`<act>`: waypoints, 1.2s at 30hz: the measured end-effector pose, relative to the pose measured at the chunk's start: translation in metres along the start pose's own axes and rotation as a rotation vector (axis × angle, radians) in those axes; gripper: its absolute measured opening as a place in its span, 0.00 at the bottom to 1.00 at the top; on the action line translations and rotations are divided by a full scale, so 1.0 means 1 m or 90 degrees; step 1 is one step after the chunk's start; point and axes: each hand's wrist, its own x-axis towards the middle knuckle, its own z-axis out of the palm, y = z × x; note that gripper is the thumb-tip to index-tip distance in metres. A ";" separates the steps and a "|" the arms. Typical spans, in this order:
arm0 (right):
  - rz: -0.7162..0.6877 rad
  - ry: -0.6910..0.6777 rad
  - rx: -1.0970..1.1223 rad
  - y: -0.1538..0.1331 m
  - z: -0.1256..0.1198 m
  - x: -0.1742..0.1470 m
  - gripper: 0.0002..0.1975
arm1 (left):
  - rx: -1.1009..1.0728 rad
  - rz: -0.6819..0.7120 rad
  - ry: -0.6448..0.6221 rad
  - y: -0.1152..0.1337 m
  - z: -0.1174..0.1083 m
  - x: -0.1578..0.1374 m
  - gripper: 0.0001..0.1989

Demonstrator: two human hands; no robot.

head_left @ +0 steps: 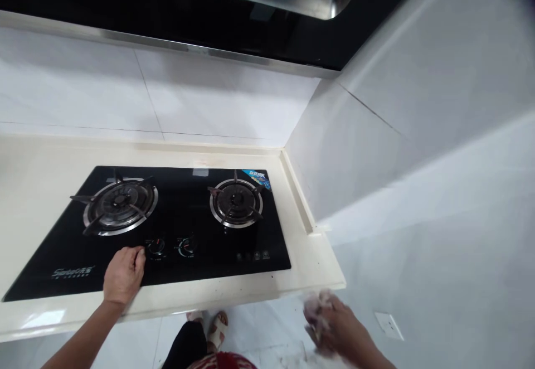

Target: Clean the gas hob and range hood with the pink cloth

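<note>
Left hand: the left hand [124, 274] rests at the near edge of the black gas hob [184, 196], its fingers curled into a loose fist; whether anything is tucked inside them, I cannot tell.
Left knob: the left knob [157, 246] sits just beyond the left hand and to its right.
Right hand: the right hand [343, 327], blurred, is off the near right corner of the pale table [311, 263], its fingers grasping a crumpled wad.
Crumpled wad: the pale, purplish wad [314, 310] is at the right hand's fingers, just off the table's near edge; its material is too blurred to tell.
Hob: set in the table, with the left burner [119, 207] and the right burner [236, 200] toward the far side, each with a dark pan support.
Right knob: the right knob [186, 246] lies between the left knob and the touch symbols near the right end.
Sticker: a blue sticker [257, 176] covers the hob's far right corner.
Specks: small dark specks [271, 276] dot the table's near strip.
Hood: a black hood [188, 40] hangs above the far side.
Socket: a white socket [388, 325] is low on the right wall.
</note>
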 end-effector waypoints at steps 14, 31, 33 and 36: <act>0.125 0.177 0.143 0.023 -0.091 0.104 0.30 | 0.049 -0.037 -0.056 0.001 -0.001 0.001 0.19; 0.114 0.171 0.098 -0.209 0.004 0.044 0.32 | -0.058 -0.051 -0.041 0.005 -0.002 -0.004 0.17; 0.049 0.118 0.120 -0.257 0.003 0.045 0.33 | -0.101 -0.062 -0.047 0.005 -0.003 -0.005 0.17; -0.039 0.051 0.128 -0.329 0.002 0.048 0.31 | -0.197 -0.097 -0.063 0.004 -0.005 -0.005 0.16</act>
